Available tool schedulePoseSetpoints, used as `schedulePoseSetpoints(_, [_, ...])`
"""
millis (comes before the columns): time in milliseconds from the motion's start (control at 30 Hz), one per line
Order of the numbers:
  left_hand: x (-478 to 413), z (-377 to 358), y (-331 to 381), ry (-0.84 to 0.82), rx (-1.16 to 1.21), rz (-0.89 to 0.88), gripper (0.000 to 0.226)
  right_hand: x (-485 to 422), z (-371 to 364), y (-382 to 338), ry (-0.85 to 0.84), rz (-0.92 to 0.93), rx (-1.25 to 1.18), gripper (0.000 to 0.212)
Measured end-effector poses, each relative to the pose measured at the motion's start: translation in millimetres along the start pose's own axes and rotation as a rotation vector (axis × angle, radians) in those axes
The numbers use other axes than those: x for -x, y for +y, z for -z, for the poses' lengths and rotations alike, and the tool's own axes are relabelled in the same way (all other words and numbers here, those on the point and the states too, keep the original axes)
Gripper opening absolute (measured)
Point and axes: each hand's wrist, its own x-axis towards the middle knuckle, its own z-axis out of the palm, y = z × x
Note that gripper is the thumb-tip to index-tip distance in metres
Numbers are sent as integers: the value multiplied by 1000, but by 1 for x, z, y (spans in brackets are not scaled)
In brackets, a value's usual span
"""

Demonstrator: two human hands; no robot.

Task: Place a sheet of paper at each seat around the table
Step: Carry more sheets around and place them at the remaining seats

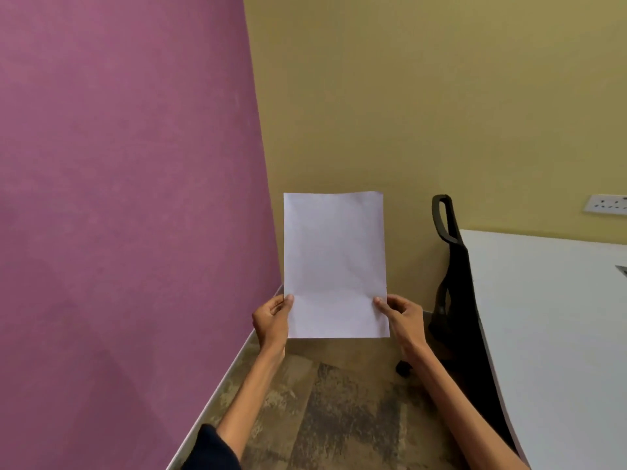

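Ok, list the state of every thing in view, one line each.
Paper: held upright in the air, short of the table.
Left hand: pinches the paper's lower left edge.
Right hand: pinches the paper's lower right edge.
Chair: pushed in against the table, nobody seated.
Table: no sheet on the part in view.
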Motion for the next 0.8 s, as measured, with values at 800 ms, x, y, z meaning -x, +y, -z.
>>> schedulePoseSetpoints(800, [-290,-377,-23,-453,42,38,29,-356,95,16,471,-35,57,6])
